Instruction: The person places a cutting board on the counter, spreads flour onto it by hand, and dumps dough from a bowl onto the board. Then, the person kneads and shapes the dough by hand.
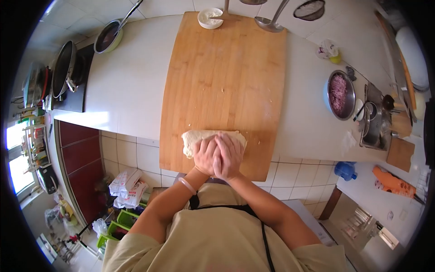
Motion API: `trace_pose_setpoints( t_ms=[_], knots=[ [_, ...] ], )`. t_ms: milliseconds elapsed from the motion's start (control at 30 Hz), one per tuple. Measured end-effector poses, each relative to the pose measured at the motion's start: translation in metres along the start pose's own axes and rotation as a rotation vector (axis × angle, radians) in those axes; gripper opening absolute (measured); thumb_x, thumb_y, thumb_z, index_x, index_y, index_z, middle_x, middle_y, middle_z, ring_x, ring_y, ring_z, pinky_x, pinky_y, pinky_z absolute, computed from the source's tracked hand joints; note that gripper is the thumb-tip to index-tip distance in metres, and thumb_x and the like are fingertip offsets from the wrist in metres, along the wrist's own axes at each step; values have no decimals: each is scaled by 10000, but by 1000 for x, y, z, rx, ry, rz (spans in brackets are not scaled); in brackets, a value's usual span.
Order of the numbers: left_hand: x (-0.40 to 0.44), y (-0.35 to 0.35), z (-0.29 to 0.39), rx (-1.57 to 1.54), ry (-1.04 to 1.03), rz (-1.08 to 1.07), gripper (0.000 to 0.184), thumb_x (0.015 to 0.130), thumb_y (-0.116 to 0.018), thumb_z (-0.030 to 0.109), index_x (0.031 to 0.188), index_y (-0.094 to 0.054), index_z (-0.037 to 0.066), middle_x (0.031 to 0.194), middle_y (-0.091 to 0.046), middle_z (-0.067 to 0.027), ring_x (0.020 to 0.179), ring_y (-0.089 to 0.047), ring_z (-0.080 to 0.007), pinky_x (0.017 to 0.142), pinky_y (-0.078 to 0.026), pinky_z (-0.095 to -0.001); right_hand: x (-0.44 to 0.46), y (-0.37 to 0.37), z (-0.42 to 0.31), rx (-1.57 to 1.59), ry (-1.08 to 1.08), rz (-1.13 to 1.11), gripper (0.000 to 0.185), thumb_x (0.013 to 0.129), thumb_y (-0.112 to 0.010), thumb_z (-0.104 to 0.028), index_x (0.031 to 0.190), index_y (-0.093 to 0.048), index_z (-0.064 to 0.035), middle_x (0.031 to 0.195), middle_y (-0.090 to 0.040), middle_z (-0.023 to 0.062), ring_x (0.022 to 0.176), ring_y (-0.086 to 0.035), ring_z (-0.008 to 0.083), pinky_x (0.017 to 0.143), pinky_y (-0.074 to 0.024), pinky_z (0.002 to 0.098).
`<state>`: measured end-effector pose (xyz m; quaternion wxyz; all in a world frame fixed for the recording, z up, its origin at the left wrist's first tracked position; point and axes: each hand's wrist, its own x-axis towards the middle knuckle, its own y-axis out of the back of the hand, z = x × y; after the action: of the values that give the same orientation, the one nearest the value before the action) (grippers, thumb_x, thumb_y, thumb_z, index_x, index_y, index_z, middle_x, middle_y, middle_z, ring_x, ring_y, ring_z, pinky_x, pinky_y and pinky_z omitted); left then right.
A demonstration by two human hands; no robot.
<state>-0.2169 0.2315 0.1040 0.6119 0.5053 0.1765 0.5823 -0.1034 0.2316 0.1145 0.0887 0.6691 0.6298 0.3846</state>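
Note:
A pale lump of dough lies across the near part of the wooden board, longer from side to side and uneven at its left end. Both hands press down on its middle, side by side and partly overlapping. My left hand has its fingers curled over the dough, and a pale bangle circles that wrist. Against it, my right hand is closed, with fingers bent onto the dough. The dough beneath the palms is hidden. Small crumbs dot the board.
At the board's far edge sit a white bowl of flour and a ladle. A metal bowl of chopped purple food stands right, near the sink. Left are a pan on the stove and another bowl.

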Motion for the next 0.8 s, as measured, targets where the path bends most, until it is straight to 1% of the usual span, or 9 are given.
trace_pose_setpoints(
  t_ms=[133,200,400,533,600,667,700,733,800],
  knots=[
    [18,-17,-14,76,-51,22,390,877,-462,335,1067,-651,51,1114,-660,-104,1056,-616,-240,884,-416,-400,10,-13,26,25,18,-15,496,925,-412,-368,1181,-617,3,1263,-601,205,1108,-572,373,973,-404,479],
    [35,-23,-25,43,-85,22,387,887,-438,322,1063,-648,48,1106,-670,-113,1033,-635,-243,877,-419,-392,26,-19,38,55,50,16,496,940,-403,-343,1208,-584,34,1240,-606,240,1108,-574,401,979,-405,497],
    [102,-35,-50,-9,-35,-57,420,919,-394,360,944,-666,41,1084,-670,-117,944,-635,-239,832,-421,-382,86,-30,76,108,19,-11,483,912,-413,-333,1167,-611,26,1223,-597,251,1036,-597,417,924,-438,508],
    [135,-51,-69,-119,-45,-2,370,902,-457,370,927,-648,55,1013,-667,-96,866,-616,-239,815,-421,-390,110,-44,91,90,-28,56,462,927,-420,-322,1175,-605,21,1174,-613,247,1005,-605,414,897,-463,503],
    [150,-56,-74,-141,-43,39,296,862,-517,350,884,-637,81,915,-661,-70,840,-611,-238,802,-423,-382,116,-52,99,49,-51,107,463,946,-423,-349,1175,-602,12,1167,-619,244,973,-624,401,875,-483,484],
    [156,-62,-80,-135,-14,-17,267,848,-526,344,832,-627,97,820,-639,-51,797,-605,-240,746,-417,-377,123,-56,101,5,-33,144,453,955,-442,-354,1212,-580,-7,1150,-631,216,940,-637,387,859,-498,464],
    [158,-65,-81,-134,-16,20,212,828,-569,325,836,-638,124,778,-626,-26,782,-595,-230,725,-412,-374,126,-56,96,20,-176,94,448,956,-453,-351,1237,-567,-20,1135,-636,196,925,-640,380,847,-505,458],
    [157,-64,-81,-106,27,-46,206,834,-580,326,870,-665,141,824,-660,-20,828,-613,-233,752,-425,-369,128,-57,93,38,-319,44,447,957,-463,-348,1262,-554,-34,1119,-642,177,910,-642,373,835,-513,452],
    [155,-58,-76,13,137,-163,235,874,-549,340,895,-683,148,876,-683,-40,883,-627,-256,777,-451,-380,127,-52,81,-4,-277,102,447,952,-500,-328,1304,-528,-54,1106,-647,156,909,-649,354,813,-525,436]
  ],
)
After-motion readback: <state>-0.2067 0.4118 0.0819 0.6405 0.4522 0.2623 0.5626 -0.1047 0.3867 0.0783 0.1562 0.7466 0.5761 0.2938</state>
